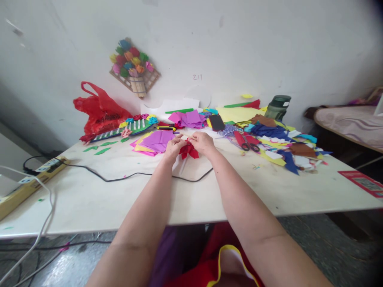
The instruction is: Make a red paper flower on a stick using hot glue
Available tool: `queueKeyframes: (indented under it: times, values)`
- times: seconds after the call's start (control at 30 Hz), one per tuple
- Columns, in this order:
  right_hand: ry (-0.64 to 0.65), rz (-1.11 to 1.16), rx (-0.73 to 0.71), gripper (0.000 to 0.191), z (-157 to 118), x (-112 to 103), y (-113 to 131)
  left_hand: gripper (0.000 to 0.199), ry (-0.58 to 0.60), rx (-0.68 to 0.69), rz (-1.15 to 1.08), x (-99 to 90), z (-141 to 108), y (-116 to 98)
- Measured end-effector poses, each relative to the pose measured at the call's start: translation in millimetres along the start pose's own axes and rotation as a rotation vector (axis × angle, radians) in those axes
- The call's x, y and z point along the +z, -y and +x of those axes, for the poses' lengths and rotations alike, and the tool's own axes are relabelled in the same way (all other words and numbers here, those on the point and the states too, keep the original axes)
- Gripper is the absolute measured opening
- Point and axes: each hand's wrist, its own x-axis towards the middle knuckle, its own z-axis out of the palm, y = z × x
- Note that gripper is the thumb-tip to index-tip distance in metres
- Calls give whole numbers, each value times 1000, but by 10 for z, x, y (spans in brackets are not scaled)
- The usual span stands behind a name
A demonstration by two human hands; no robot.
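Both hands meet over the middle of the table around a red paper flower (189,151) with pointed petals. My left hand (174,148) pinches its left side with closed fingers. From the other side, my right hand (202,142) has its fingers closed on the top of the flower. What lies between the fingertips is too small to make out. Just left of my left hand is a stack of purple sheets (158,140), with yellow and pink ones under it. A black cable (143,173) runs across the table below the flower.
Red-handled scissors (249,146), a black phone (216,122) and heaped paper scraps (302,150) lie to the right, near a green bottle (278,107). At left are a red plastic bag (101,107), green leaf cutouts (102,151) and a power strip (38,175). A yellow utility knife (166,128) lies behind the stack.
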Motion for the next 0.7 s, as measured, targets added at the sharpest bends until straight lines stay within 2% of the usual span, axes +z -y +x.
queueKeyframes:
  times: [0.1, 0.27, 0.7]
  values:
    - [-27, 10, 28, 22, 13, 2, -27, 18, 74, -22, -60, -17, 1, -5]
    - [-47, 16, 38, 23, 24, -30, -52, 15, 72, -13, -99, -26, -3, 5]
    - [-25, -36, -90, 21, 0, -76, -40, 16, 66, 45, -99, -31, 9, 24]
